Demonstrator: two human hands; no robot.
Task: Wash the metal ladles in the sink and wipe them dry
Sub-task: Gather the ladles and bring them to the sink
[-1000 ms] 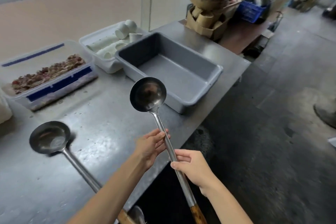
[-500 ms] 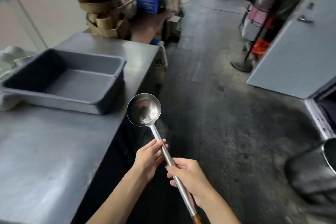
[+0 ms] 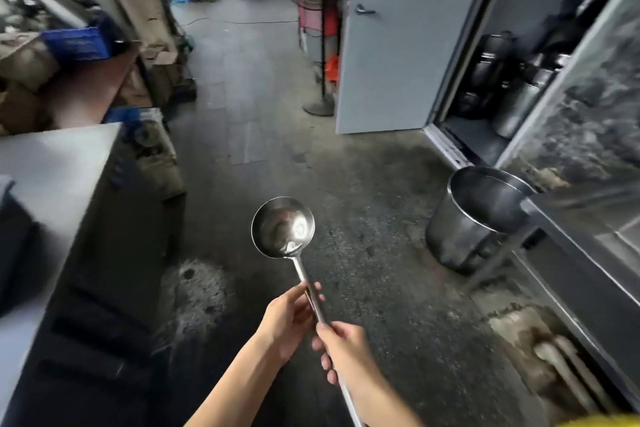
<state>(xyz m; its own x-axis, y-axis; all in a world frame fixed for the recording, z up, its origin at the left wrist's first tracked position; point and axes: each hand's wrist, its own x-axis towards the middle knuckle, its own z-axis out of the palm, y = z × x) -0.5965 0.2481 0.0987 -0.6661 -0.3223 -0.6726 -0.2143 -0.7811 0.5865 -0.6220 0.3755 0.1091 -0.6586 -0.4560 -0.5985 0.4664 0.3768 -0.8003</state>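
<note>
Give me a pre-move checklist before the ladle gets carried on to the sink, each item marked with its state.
1. Ladle held: ok, the left hand grips the metal shaft and the right hand grips it lower down.
2. Bowl facing up: ok, its hollow faces the camera.
3. Bowl empty: cannot tell, there are glare spots and perhaps a small residue at the neck.
4. Path ahead: ok, the floor directly in front shows no obstacle.
5. Right side: not ok, a steel pot stands on the floor beside the route.
6. Sink located: cannot tell, none is in view.
</note>
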